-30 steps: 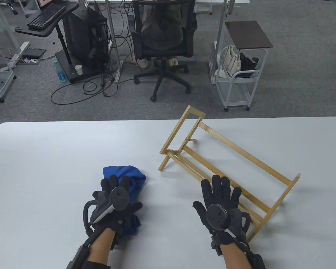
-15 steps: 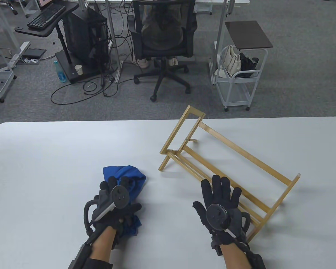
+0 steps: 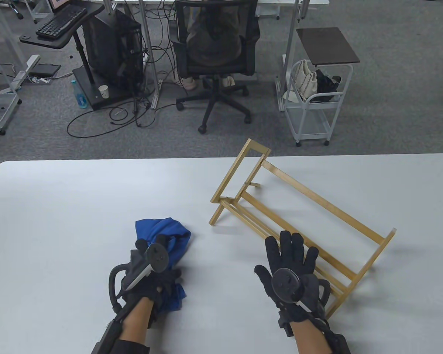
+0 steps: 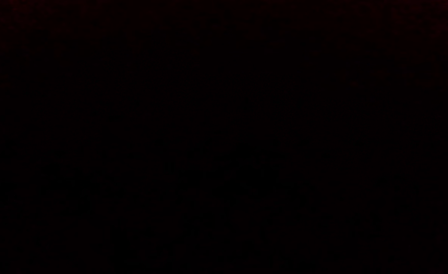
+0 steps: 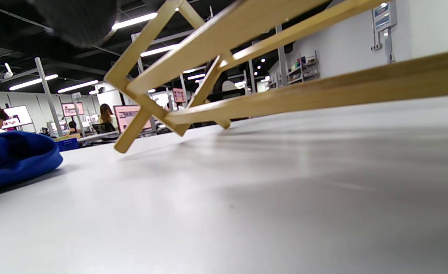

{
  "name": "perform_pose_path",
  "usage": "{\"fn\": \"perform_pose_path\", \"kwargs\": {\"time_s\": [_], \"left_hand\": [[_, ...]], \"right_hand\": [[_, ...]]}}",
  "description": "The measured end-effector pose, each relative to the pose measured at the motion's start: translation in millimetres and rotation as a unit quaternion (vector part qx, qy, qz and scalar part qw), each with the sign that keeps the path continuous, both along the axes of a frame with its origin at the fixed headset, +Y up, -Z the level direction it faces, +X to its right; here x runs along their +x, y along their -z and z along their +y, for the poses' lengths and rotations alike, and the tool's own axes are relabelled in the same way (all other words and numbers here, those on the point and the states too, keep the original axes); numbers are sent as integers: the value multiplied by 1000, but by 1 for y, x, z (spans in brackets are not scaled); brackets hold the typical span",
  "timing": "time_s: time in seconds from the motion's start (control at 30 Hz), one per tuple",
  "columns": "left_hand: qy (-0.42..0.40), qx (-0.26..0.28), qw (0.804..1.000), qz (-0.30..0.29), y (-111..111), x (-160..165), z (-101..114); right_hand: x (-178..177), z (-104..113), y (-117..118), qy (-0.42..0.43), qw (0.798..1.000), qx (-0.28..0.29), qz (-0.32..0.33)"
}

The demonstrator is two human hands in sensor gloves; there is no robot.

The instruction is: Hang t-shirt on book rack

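A crumpled blue t-shirt (image 3: 170, 230) lies on the white table (image 3: 77, 206) left of centre. My left hand (image 3: 157, 260) lies on top of it, with the fingers curled into the cloth, gripping it. The left wrist view is fully dark. A light wooden book rack (image 3: 317, 201) stands slanted at the centre right. My right hand (image 3: 288, 258) rests flat with fingers spread, its fingertips over the rack's near lower rails, holding nothing. The right wrist view shows the rack (image 5: 247, 110) close overhead and the t-shirt (image 5: 15, 158) at the left.
The table's far edge runs just behind the rack's far end. Beyond it on the floor are an office chair (image 3: 217, 55), a white cart (image 3: 313, 107) and a computer stand (image 3: 107, 55). Bare tabletop stretches left of the t-shirt.
My left hand's fingers and thumb have curled in on the t-shirt and the hand has tipped up a little. The right hand and the rack have not moved.
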State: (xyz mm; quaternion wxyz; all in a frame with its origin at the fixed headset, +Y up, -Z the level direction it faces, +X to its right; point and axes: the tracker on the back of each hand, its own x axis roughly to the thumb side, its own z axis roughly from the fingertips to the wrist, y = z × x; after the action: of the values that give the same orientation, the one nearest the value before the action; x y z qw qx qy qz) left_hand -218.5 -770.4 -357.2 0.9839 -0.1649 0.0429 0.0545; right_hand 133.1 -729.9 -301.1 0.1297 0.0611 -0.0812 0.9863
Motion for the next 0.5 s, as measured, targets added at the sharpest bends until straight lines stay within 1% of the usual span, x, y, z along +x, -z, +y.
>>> {"fn": "perform_pose_path", "kwargs": {"time_s": [0.07, 0.5], "left_hand": [[-1, 0, 1000, 11, 0, -1, 0], [-14, 1, 1000, 17, 1, -4, -1]], "right_hand": [[0, 0, 0, 0, 1000, 0, 1], [-2, -2, 1, -8, 1000, -5, 1]]}}
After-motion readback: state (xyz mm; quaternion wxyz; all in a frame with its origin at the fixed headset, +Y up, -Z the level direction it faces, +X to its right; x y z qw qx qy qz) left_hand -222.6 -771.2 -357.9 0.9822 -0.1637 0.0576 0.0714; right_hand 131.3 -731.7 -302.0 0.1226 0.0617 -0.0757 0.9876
